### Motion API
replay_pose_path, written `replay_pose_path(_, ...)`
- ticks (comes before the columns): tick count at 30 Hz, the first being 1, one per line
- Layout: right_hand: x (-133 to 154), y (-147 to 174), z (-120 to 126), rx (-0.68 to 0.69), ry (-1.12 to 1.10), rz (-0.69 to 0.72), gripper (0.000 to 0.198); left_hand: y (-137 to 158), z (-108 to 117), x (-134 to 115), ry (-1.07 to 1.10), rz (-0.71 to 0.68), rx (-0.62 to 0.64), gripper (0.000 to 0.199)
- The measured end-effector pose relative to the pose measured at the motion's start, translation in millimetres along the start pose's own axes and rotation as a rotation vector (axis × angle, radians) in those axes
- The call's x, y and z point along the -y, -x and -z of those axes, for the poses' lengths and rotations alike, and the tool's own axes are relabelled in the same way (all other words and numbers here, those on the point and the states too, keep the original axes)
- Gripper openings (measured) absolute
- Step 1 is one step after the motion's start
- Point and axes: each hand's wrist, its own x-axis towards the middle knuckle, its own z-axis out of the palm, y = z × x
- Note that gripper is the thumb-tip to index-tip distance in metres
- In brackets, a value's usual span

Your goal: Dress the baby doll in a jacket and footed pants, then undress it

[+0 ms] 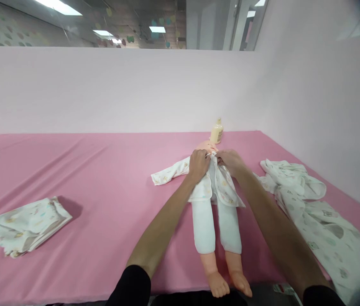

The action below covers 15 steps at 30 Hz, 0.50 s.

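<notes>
A baby doll point(204, 229) lies on its back on the pink table cover, feet toward me, its head partly hidden behind my hands. It wears a white patterned baby jacket point(201, 190), whose front edges hang apart below the neck. My left hand point(199, 163) is closed on the jacket's edge at the collar. Just across the neckline, my right hand point(231, 161) pinches the other side of the collar. One sleeve point(172, 171) stretches out flat to the left; the other is hidden behind my right arm.
A pale yellow pump bottle point(217, 131) stands beyond the doll's head. Folded patterned baby clothing point(27, 225) lies at the left. Loose white patterned garments point(320, 225) spread along the right. A white wall edges the pink-covered table point(103, 212) at the back and right.
</notes>
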Motion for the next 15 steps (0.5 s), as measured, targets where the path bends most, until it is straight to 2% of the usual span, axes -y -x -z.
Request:
replay_pose_path(4,5.8,2.6,-0.7,0.087,-0.123,-0.098,0.02,1.5,-0.5,-2.5,-0.024,-0.012,0.008,0.026)
replay_pose_path(15,9.3,5.7,-1.5,0.122,-0.159,-0.08,0.018,2.9,-3.8,-3.0,-0.058,-0.003,-0.021,0.026)
